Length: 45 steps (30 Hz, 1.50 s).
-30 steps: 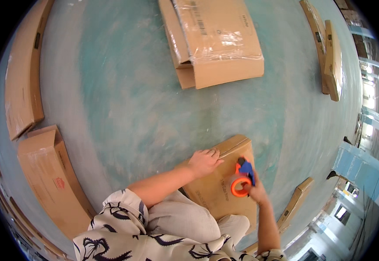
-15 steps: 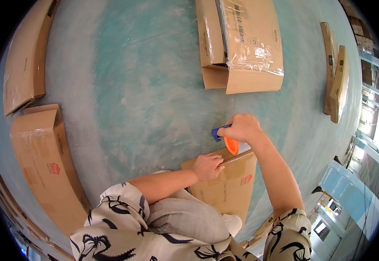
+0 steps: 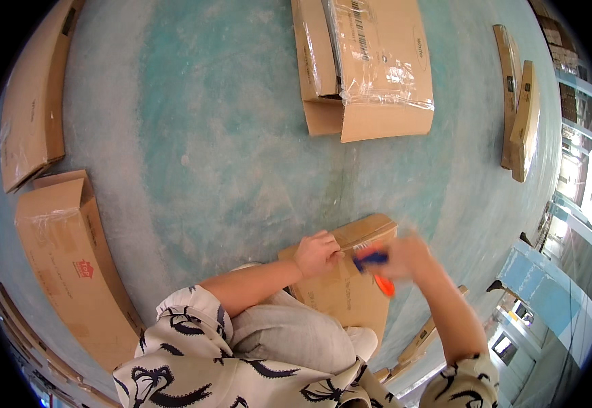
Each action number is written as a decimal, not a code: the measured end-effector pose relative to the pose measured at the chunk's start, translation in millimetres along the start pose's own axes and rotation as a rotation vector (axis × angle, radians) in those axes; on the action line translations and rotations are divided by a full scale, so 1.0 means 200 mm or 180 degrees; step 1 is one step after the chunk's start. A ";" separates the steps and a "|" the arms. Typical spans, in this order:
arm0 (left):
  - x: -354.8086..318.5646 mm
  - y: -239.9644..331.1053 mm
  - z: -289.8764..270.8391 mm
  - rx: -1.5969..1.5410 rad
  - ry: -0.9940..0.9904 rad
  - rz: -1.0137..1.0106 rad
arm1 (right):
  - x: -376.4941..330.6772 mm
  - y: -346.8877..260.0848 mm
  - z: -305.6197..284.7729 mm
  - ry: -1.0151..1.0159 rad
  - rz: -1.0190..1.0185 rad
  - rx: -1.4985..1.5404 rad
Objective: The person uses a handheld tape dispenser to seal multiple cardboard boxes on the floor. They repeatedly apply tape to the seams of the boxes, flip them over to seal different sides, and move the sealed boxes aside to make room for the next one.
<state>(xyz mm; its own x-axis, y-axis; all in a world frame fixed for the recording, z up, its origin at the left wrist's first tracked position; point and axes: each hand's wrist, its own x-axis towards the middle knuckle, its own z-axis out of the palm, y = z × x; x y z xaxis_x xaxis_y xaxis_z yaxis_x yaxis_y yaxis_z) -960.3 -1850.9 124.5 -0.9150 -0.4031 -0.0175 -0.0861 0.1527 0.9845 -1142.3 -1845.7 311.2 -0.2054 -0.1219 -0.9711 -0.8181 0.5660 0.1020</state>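
A flat cardboard box (image 3: 342, 292) stands on edge in front of my legs, its narrow side with a taped seam facing up. My left hand (image 3: 318, 253) is closed at this top side, fingers curled against the box near its left part. To the right, my right hand (image 3: 408, 258), smeared by motion, grips a blue tape dispenser (image 3: 371, 259) with an orange roll hub (image 3: 384, 285). The dispenser is just over the right end of the box. Whether tape still runs from it to the box cannot be made out.
An opened cardboard carton (image 3: 384, 75) lies on the blue-green floor (image 3: 221, 136) ahead. Two large cartons (image 3: 41, 102) (image 3: 72, 265) line the left side. Two slim boxes (image 3: 524, 122) lie far right, and a light-blue metal structure (image 3: 541, 279) stands at the right.
My right hand has brought the tape dispenser down and back from beyond the box's far edge. My left hand's fingers have drawn together. The view has shifted slightly.
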 end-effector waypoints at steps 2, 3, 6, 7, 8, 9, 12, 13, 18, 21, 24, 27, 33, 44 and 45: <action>0.00 0.00 0.00 0.0026 0.0041 -0.0078 | -0.22 0.15 0.37 0.0671 0.0070 0.0064; 0.00 0.03 0.02 0.0013 0.0035 -0.0114 | -0.33 0.13 0.48 0.0817 0.0583 0.0330; 0.08 0.09 0.02 0.0749 -0.0097 -0.0279 | -0.21 0.10 0.64 0.1406 0.0405 0.0341; 0.13 0.08 0.03 0.1016 -0.0554 -0.0312 | -0.14 0.07 0.60 0.1194 0.0427 0.0019; 0.18 0.09 0.06 0.1284 -0.0999 -0.0378 | -0.07 0.04 0.50 0.0897 0.0396 -0.0017; 0.22 0.10 0.11 0.1518 -0.1454 -0.0453 | -0.03 0.02 0.38 0.0567 0.0380 -0.0061; 0.35 0.20 0.13 0.1695 -0.2228 -0.0713 | 0.15 -0.11 0.32 -0.0693 0.0368 -0.0923; 0.35 0.16 0.14 0.1753 -0.2368 -0.0676 | 0.22 -0.15 0.33 -0.1126 0.0340 -0.1318; 0.22 0.15 0.09 0.1554 -0.2119 -0.0583 | -0.09 0.12 0.62 -0.0782 -0.0162 0.0288; 0.12 0.03 -0.05 0.0944 -0.2026 -0.0322 | -0.41 0.41 0.80 0.0531 -0.0031 0.3098; 0.06 -0.05 -0.08 0.0160 -0.2098 -0.0486 | -0.54 0.45 1.14 0.1750 0.0479 0.4725; 0.07 -0.02 -0.02 -0.0155 -0.2102 -0.0870 | -0.53 0.38 1.44 0.2531 0.0688 0.6600; -0.16 0.04 0.38 -0.0511 -0.1851 -0.1105 | -0.39 0.23 1.76 0.3169 0.0532 0.8856; 0.12 0.41 0.65 -0.0889 -0.3896 -0.3487 | -0.24 -0.13 1.88 0.4198 0.0199 0.8426; 0.14 0.45 0.68 -0.0874 -0.3992 -0.3717 | -0.22 -0.19 1.91 0.4322 0.0407 0.7879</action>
<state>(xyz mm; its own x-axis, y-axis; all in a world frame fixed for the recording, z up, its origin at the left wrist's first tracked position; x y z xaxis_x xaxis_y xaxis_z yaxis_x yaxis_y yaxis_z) -1048.3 -1725.6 188.0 -0.1610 0.7283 -0.6661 -0.9289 0.1162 0.3517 -897.1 -1549.6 266.7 -0.8337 0.3473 -0.4294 0.4125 -0.1254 -0.9023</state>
